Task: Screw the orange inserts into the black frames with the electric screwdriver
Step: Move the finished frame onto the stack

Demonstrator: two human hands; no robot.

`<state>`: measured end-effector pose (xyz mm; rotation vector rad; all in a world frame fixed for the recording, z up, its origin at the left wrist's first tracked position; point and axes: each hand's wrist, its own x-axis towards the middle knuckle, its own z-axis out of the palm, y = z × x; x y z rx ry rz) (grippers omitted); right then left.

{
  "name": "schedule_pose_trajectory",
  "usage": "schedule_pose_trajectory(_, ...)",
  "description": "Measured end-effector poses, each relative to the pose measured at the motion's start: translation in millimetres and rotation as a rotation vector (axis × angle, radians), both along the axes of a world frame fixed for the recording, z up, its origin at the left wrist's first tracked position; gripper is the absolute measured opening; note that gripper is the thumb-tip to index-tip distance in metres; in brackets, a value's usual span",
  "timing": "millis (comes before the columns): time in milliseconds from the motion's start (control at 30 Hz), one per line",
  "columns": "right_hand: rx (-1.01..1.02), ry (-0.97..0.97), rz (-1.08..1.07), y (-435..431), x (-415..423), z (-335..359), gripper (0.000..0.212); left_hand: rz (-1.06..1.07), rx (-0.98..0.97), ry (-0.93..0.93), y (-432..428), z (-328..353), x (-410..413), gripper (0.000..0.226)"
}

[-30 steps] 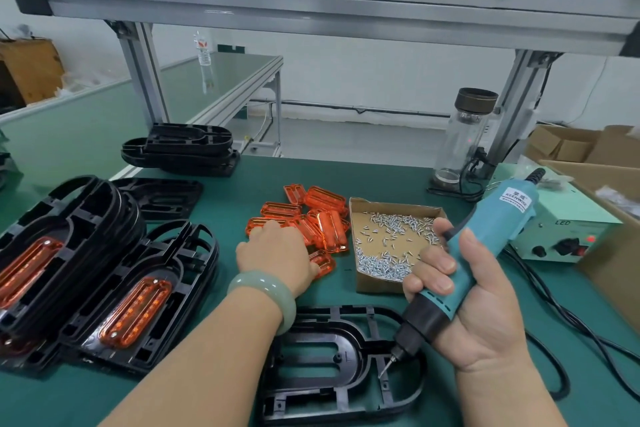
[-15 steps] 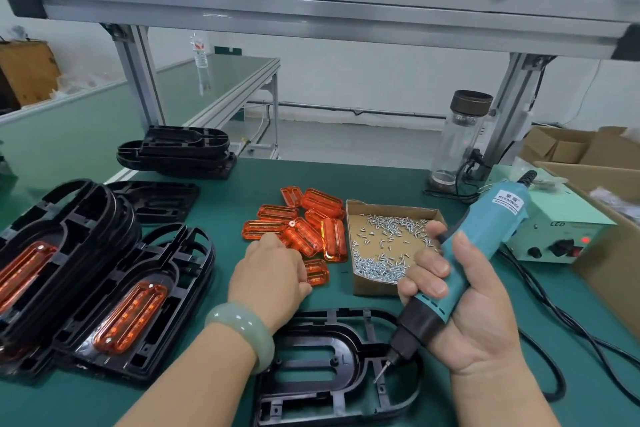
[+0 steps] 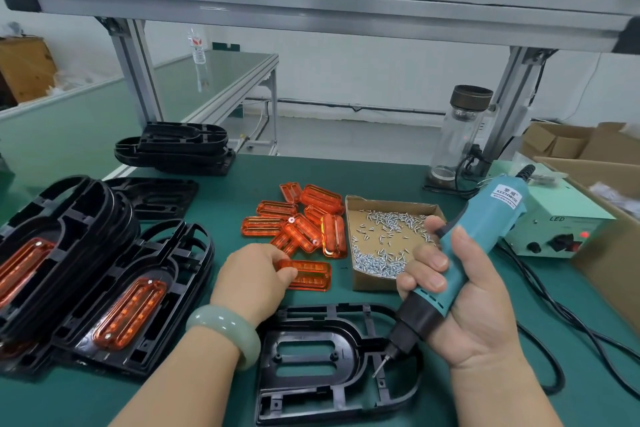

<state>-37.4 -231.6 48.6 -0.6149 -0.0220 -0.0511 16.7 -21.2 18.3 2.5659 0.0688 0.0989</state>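
Empty black frame (image 3: 311, 326) lies on the surface just below both hands. Right hand (image 3: 478, 315) fingers grip the electric screwdriver (image 3: 485, 236), bit over the frame's right end; left hand (image 3: 252, 274) fingers pinch one orange insert (image 3: 311, 276) just above the frame. Seat it flat in the opening, holes aligned, before picking screws (image 3: 381, 253) right of those fingers.

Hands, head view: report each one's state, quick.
Left hand: pinching one end of an orange insert on the table.
Right hand: gripping the electric screwdriver, bit down over the black frame.
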Motion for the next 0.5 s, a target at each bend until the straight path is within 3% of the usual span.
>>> schedule_pose_trajectory(233, 0.005, -0.009, 0.017, -1, 0, 0, 0.019, -0.043, -0.253, -0.152, 7, 26, -21, 0.016)
schedule_pose_trajectory(500, 0.04, -0.011, 0.038, -3, -1, 1, 0.018, -0.191, -0.107, 0.021, 25, 26, -76, 0.016)
